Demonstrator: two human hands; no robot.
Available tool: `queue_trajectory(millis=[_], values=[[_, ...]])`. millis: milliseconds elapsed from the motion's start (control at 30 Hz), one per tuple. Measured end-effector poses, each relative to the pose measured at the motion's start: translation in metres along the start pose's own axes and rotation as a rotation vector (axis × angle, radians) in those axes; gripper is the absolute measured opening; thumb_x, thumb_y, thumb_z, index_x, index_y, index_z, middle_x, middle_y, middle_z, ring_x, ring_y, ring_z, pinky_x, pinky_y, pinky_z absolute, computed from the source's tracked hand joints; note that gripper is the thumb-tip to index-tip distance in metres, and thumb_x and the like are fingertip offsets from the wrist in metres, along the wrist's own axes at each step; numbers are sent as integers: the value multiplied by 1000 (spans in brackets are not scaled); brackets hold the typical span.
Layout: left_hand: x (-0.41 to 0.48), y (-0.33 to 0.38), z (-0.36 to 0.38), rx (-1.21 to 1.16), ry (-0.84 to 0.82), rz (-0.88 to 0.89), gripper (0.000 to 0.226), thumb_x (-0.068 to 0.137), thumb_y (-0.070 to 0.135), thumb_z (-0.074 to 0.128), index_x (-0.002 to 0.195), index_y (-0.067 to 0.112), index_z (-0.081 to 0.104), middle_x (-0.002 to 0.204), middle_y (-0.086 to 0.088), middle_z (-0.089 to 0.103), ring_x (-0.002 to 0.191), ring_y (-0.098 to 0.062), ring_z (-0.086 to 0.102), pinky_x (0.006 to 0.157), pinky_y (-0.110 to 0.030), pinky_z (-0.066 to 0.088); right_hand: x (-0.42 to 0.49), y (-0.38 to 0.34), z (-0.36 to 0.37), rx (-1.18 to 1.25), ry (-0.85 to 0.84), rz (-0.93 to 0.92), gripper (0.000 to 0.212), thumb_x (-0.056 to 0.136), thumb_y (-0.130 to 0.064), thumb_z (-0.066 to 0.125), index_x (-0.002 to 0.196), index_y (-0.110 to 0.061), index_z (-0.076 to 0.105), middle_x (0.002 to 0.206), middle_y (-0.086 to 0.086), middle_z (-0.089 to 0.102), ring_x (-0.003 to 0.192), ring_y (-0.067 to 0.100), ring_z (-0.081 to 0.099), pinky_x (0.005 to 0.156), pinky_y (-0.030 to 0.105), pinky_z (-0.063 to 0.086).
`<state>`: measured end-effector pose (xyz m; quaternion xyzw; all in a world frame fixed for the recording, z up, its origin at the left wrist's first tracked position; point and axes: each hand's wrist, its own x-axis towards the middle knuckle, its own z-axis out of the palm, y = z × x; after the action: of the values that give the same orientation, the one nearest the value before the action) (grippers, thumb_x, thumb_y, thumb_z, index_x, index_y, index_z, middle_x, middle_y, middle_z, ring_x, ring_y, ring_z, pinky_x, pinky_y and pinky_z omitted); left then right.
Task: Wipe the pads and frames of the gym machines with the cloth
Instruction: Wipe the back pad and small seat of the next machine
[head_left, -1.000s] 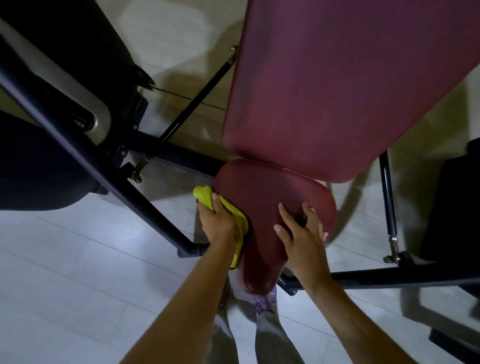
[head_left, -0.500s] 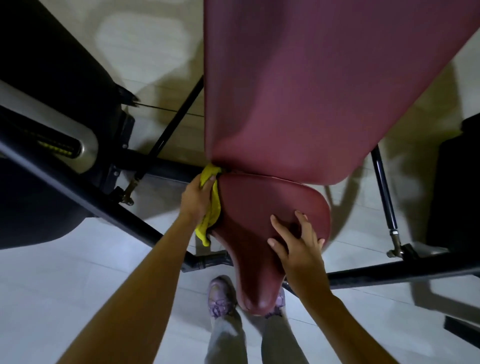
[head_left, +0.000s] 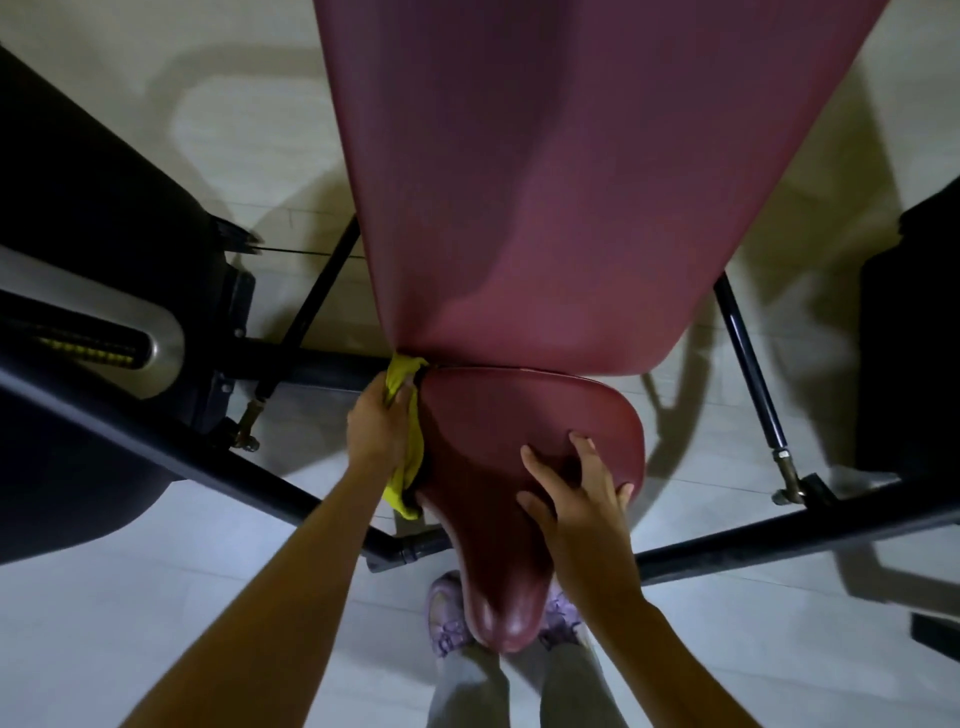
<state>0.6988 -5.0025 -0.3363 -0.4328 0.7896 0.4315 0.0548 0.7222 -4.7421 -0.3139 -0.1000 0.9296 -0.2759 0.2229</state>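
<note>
Yellow crumpled cloth (head_left: 401, 375), gripped in the left hand (head_left: 376, 431), presses the side of the maroon padded seat (head_left: 519, 415) while the right hand (head_left: 582, 499) lies flat and spread on top, probably bracing it.

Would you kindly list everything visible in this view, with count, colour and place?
back pad: one, maroon, top centre
seat pad: one, maroon, below the back pad
cloth: one, yellow, at the seat pad's left edge
frame bars: several, black, crossing beneath the pads
struts: two, black, either side of the back pad
neighbouring machine: one, black, far left
floor: pale tiles
shoes: two, purple, bottom centre
left hand: grips the cloth
right hand: rests flat on the seat pad
</note>
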Motion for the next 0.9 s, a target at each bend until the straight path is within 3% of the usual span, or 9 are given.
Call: queue_trajectory(millis=[233,300,367,467,533,600,700,800,900], values=[[-58,-10,10,-170,203,20,9,103,28,55,104,24,63,96,7,68,94,-15,62,78,-32,43,2,-5,-10,-34,-83,33,49,99,-57,45,147,-51,48,167,4,18,155,24,17,123,67,7],[-81,-17,21,-151,287,-31,22,101,31,52,118,22,64,116,-4,68,110,-27,62,90,-43,50,1,-7,-11,-51,-76,26,49,100,-56,45,149,-52,46,168,2,17,156,22,15,124,66,8],[-102,-16,30,-147,336,-93,37,101,29,54,137,21,59,138,-10,60,127,-33,55,105,-50,46,-2,-7,-11,-52,-53,21,48,101,-56,45,149,-53,45,169,1,16,157,20,13,124,64,9],[-129,-6,30,-203,346,-167,44,101,21,59,144,25,57,142,-6,60,130,-29,56,110,-46,44,-3,-4,-12,-6,-90,15,49,104,-54,43,153,-51,40,172,-2,9,159,17,2,125,60,2],[-152,-1,29,-200,308,-222,43,100,18,58,142,28,59,132,-5,66,120,-29,61,105,-47,48,-9,0,-17,75,-98,11,50,106,-49,42,156,-46,37,172,-3,8,159,16,0,127,57,4],[-176,-2,27,-165,229,-230,38,99,11,52,132,24,65,110,-5,72,101,-28,67,88,-44,57,-24,3,-27,182,-59,58,50,108,-44,43,157,-42,37,172,-5,11,159,15,4,128,52,15],[-208,-10,16,-76,51,-161,24,96,1,49,100,15,68,73,1,66,68,-10,63,54,-15,45,-57,2,-46,254,9,150,45,107,-32,52,151,-37,49,164,-5,28,144,20,38,122,42,35],[-232,-18,-9,71,-115,-32,18,99,12,59,89,28,61,69,11,63,64,-13,63,57,-23,51,-88,-7,-67,366,12,236,36,102,-17,60,138,-24,62,144,0,52,131,19,53,111,25,37],[-258,-10,-45,88,-280,19,9,98,18,64,92,26,65,74,8,64,75,-19,67,67,-29,48,-119,-24,-87,387,-30,261,26,102,-14,61,125,-20,70,135,1,63,128,17,56,105,25,40]])
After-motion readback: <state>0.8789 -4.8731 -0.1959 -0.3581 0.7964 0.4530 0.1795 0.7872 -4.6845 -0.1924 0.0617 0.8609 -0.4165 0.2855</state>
